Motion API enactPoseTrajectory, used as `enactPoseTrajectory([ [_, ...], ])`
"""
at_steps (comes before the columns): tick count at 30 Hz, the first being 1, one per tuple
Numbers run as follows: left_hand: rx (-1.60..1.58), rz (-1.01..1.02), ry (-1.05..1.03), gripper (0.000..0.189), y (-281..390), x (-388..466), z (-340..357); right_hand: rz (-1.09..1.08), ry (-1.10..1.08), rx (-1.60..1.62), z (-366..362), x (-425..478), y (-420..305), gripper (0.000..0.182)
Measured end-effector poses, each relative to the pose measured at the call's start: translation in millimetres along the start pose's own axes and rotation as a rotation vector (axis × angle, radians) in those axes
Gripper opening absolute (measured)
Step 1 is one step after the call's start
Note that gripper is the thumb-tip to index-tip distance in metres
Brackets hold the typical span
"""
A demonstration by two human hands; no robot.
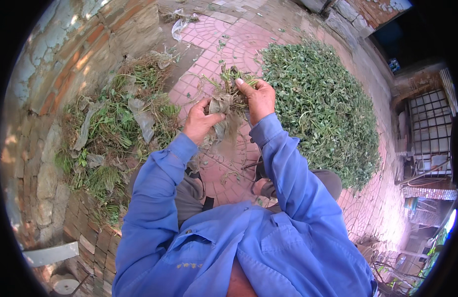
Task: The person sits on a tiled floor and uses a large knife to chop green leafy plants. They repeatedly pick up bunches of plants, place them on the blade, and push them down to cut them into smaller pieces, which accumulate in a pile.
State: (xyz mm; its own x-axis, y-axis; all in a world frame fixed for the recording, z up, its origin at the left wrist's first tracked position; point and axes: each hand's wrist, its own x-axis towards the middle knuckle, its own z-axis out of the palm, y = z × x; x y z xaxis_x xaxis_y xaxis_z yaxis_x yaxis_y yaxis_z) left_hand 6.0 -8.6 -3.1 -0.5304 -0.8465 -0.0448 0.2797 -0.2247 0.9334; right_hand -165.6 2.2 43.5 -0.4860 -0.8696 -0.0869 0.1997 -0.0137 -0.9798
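Note:
In front of me, above the pink paving, my right hand [259,97] grips a bunch of green plant stems [231,80] with dry roots. My left hand [203,120] pinches a dirty scrap of thin plastic film [220,104] that is tangled with those roots. Film and root strands hang below both hands. To the left lies a loose heap of uprooted plants [114,137] mixed with brown roots; pieces of pale plastic film [142,116] lie on it. A large mound of leafy green cuttings [318,111] spreads out to the right.
Pink patterned paving [229,41] runs between the heaps, with scattered leaves. A weathered stone and brick wall [76,63] borders the left. Another plastic scrap [179,29] lies at the far end. A metal grid [431,130] stands at the right; a pale board [52,254] is at lower left.

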Motion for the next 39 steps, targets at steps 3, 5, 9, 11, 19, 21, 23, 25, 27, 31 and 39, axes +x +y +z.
enactPoseTrajectory([
  [3, 0.008, -0.040, -0.045, 0.034, -2.0, -3.1, 1.1, 0.222, -0.017, 0.015, -21.0, 0.5, 3.6, 0.019],
  [5, 0.073, -0.087, -0.038, 0.032, -18.0, 0.0, -12.2, 0.377, -0.033, -0.034, -46.4, 1.9, 12.8, 0.027],
  [9, 0.210, -0.133, 0.015, 0.027, -47.8, 9.8, -21.5, -0.072, -0.039, -1.196, -165.7, -26.8, 68.4, 0.053],
  [11, 0.243, -0.142, 0.098, 0.025, -64.0, 8.7, -39.2, 0.265, -0.195, -1.368, -189.9, -64.2, 92.8, 0.053],
  [19, 0.520, -0.241, 0.138, 0.035, -150.2, 62.2, -26.8, 0.586, -0.106, -1.079, -299.4, -131.9, 168.9, 0.039],
  [21, 0.595, -0.235, 0.112, 0.036, -165.4, 66.4, -46.0, 0.628, -0.092, -0.864, -261.8, -124.0, 92.8, 0.038],
  [23, 0.703, -0.186, 0.052, 0.034, -185.5, 83.3, -58.9, 0.365, -0.251, -1.136, -236.6, -108.2, 9.5, 0.039],
  [25, 0.789, -0.387, -0.112, 0.032, -170.2, 102.9, -48.6, 0.098, -0.216, -1.159, -211.3, -87.0, -61.9, 0.038],
  [27, 0.797, -0.475, -0.272, 0.030, -171.1, 128.2, -46.3, -0.028, -0.265, -1.330, -189.4, -47.7, -118.0, 0.032],
  [31, 0.734, -0.396, -0.533, 0.023, -195.9, 189.6, -37.9, -0.179, -0.276, -1.562, -156.9, 40.3, -179.1, 0.024],
  [39, 0.720, -0.432, -0.352, 0.024, -207.6, 288.4, -50.0, -0.178, -0.353, -1.649, -102.5, 51.0, -202.7, 0.023],
])
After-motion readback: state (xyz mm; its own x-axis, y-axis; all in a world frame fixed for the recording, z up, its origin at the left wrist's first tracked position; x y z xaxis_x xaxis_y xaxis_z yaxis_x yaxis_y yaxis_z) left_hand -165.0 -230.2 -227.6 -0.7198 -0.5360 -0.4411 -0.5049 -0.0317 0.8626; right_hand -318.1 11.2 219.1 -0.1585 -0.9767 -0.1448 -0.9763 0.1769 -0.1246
